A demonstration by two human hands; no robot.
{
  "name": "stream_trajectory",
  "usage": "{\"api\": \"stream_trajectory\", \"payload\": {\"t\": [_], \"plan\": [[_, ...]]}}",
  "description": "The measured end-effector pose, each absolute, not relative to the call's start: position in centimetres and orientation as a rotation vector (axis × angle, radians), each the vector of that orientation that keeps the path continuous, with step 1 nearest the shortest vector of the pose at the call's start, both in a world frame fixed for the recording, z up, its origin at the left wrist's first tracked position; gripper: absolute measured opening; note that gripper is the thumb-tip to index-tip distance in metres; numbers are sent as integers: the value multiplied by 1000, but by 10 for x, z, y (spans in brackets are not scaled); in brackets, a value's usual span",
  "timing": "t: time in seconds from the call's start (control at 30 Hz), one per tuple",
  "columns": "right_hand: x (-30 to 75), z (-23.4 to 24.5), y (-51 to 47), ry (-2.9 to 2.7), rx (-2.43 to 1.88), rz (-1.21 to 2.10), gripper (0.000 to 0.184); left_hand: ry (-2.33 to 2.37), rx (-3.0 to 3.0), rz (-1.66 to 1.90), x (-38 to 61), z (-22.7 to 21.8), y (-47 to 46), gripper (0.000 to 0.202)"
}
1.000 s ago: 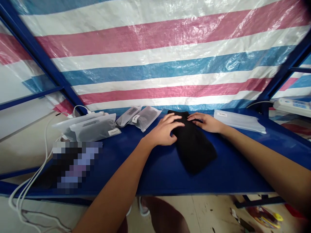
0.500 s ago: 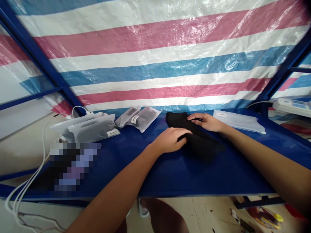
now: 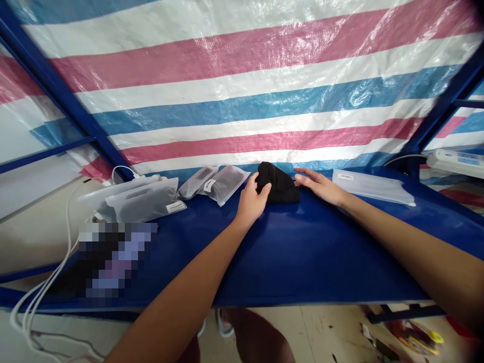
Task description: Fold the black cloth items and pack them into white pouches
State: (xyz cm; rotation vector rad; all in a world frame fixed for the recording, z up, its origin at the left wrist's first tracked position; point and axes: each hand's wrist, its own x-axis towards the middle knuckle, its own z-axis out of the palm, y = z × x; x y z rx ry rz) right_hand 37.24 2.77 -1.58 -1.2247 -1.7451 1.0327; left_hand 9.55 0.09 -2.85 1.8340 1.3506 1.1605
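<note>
A black cloth [image 3: 279, 187], folded into a small bundle, lies at the back of the blue table [image 3: 302, 252]. My left hand [image 3: 252, 198] grips the bundle's left end, thumb over its front and fingers behind. My right hand [image 3: 319, 185] lies flat on the table with fingers stretched out, their tips touching the bundle's right side.
Frosted plastic bags with dark contents [image 3: 221, 182] and a larger pile of them [image 3: 141, 199] lie at the back left. An empty flat bag [image 3: 372, 187] lies to the right. White cables [image 3: 45, 292] hang off the left edge. A power strip [image 3: 457, 161] is at far right. A striped tarp [image 3: 245, 91] walls the back.
The long black cloth has been folded away from me into a compact bundle at the back of the table. My left hand moved forward onto it; my right hand slid off to its right side.
</note>
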Motion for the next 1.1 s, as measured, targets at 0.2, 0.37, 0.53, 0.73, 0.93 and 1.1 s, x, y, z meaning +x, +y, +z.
{"api": "stream_trajectory", "payload": {"t": [0.2, 0.37, 0.53, 0.73, 0.93, 1.1], "plan": [[371, -23, 33, -1828, -1112, 1050, 90, 1424, 2031, 1205, 95, -23, 2, 44], [373, -27, 38, -1956, -1070, 967, 72, 1542, 2278, 1220, 90, -23, 3, 26], [369, -23, 34, -1890, -1107, 740, 59, 1407, 2349, 1034, 87, -13, 3, 33], [364, -16, 24, -1956, -1135, 820, 64, 1492, 2089, 924, 83, -4, -1, 56], [362, -23, 26, -2040, -1120, 736, 51, 1501, 2094, 1075, 81, -16, 3, 87], [363, -20, 24, -2159, -1136, 747, 58, 1259, 2086, 839, 78, -16, 5, 81]]}}
